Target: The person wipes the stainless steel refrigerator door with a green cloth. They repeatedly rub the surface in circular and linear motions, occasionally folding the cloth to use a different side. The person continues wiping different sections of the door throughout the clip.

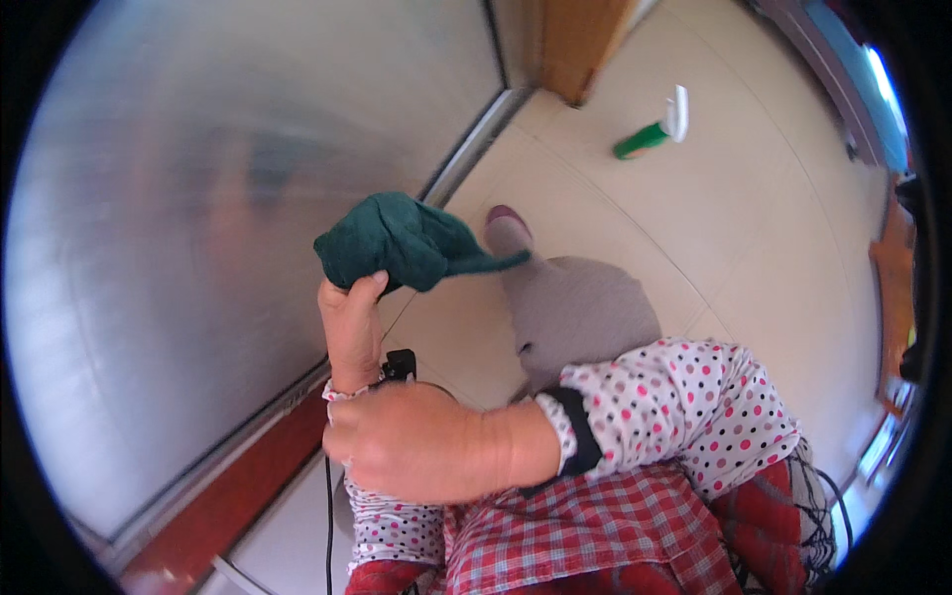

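A crumpled dark green cloth (401, 234) is pinched in my left hand (351, 316), raised close to the glossy upright panel (186, 245). One loose end of the cloth trails to the right. My right hand (416, 442) crosses in front of my body and closes around the dotted sleeve (398, 520) on my left forearm. Its fingers are slightly blurred and partly hidden. At my left wrist sits a small black device (400, 364).
A green spray bottle with a white top (651, 137) is on the tiled floor (744, 223). A wooden furniture edge (584, 52) stands beyond the panel. Below the panel runs a red-brown strip (245, 476), and a black cable (329, 513) hangs near it. Wooden furniture (892, 290) is at right.
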`<state>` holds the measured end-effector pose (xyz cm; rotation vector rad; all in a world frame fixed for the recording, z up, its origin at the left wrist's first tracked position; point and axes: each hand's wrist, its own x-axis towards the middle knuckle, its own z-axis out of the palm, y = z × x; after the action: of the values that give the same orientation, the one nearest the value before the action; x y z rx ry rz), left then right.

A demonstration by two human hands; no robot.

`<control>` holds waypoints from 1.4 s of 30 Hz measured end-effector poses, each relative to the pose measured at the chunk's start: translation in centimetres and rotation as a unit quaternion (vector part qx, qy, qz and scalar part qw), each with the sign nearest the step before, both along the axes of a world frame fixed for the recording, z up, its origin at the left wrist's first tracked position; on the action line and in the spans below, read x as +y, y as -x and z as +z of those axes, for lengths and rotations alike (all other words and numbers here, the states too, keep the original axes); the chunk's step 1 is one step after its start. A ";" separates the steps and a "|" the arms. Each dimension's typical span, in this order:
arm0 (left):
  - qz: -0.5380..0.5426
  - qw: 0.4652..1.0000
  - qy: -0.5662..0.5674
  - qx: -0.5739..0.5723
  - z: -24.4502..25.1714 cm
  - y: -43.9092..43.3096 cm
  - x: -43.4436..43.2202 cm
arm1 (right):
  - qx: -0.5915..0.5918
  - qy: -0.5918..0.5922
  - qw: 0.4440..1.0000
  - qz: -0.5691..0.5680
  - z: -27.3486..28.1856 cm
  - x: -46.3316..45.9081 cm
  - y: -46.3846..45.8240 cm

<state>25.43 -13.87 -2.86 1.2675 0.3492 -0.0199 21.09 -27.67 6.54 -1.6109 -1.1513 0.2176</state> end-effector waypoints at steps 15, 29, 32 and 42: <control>0.163 0.974 -0.154 0.014 5.9 18.5 -0.4 | 0.462 0.140 0.869 0.113 -5.9 -1.7 -2.9; 0.123 0.992 0.024 -0.001 4.7 18.8 3.4 | 0.643 -0.148 0.750 0.056 -7.9 3.6 -3.6; 0.140 0.989 -0.039 0.026 4.7 18.3 3.9 | 0.703 -0.160 0.689 0.074 -6.9 4.4 -3.5; 0.168 0.977 -0.111 0.072 2.1 17.6 2.1 | 0.633 -0.131 0.749 0.147 -5.3 3.6 -2.1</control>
<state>7.86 -11.81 -0.74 1.4170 0.7039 0.2222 23.17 -24.10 1.22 -0.6625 -0.2816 1.1087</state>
